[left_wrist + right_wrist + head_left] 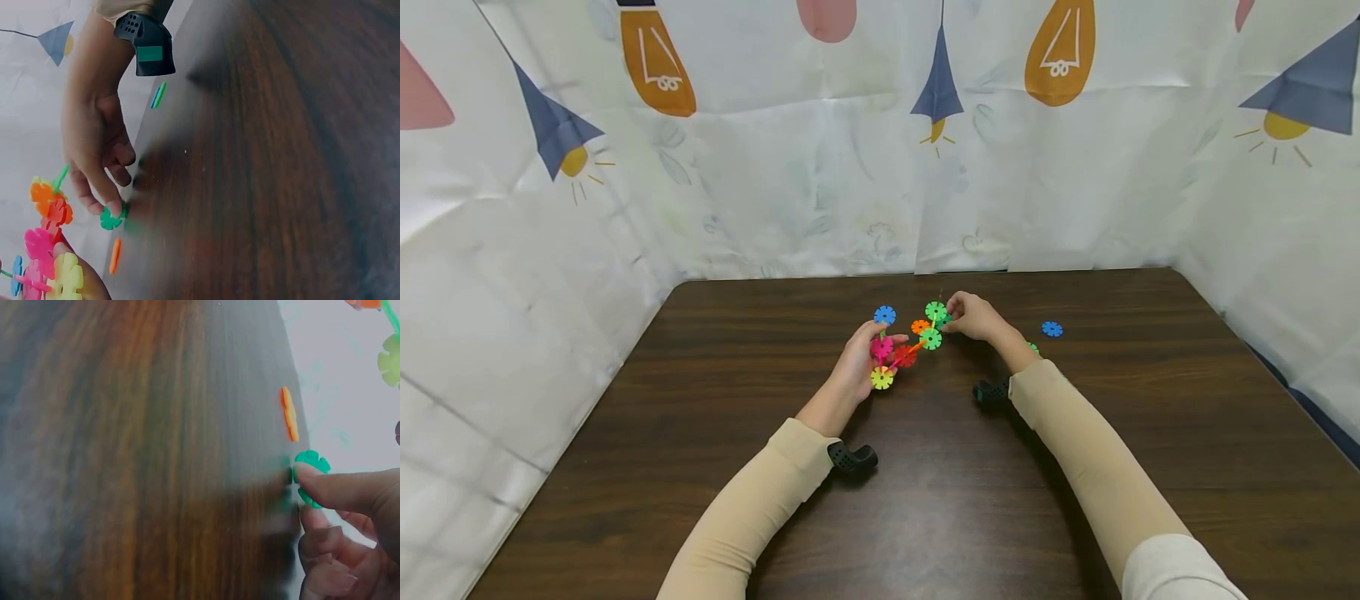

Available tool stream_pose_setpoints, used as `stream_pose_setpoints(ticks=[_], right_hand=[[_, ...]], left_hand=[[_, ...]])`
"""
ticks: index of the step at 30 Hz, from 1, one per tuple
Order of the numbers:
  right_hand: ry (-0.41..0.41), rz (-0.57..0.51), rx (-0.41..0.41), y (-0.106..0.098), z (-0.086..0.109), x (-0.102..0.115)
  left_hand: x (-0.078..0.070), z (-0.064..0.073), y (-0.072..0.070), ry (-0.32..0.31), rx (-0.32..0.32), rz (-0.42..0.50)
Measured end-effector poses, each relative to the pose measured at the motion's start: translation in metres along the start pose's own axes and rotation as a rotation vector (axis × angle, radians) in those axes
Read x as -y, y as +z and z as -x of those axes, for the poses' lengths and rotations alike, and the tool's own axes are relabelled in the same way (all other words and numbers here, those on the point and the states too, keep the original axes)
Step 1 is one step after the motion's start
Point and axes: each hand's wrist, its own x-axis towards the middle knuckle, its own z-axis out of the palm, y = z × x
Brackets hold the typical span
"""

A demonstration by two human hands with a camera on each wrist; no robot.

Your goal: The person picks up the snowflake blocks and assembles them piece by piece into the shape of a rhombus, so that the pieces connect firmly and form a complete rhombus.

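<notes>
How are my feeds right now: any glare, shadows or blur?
Head: fairly sharp, with soft sheen on the tabletop and a dark shadow along the right sleeve; left wrist: hazy, tabletop grain soft; right wrist: hazy, tabletop blurred and streaky, with a smudged green reflection beside the green disc.

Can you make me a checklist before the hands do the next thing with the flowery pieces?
1. Left hand holding the joined chain: ok.
2. Right hand pinching the dark-green piece: ok.
3. Dark-green piece joined to the chain: not ok, the wrist views show them apart.
4. Dark-green piece lifted clear of the table: cannot tell.
5. Loose orange piece lying on the table: ok.
6. Loose blue piece in sight: ok.
</notes>
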Motion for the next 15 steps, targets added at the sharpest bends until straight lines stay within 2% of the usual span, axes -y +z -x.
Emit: stream_pose_setpoints(ticks=[9,15], right_hand=[[0.005,-0.101,-0.041,-0.003,0.006,-0.012],[0.001,-0.143,-0.042,-0.009,0.010,-0.018]], left_hand=[[-0.001,0.002,0.004,-0.045,0.017,0.003],[0.000,0.001,0.005,-0.035,0.030,-0.021]])
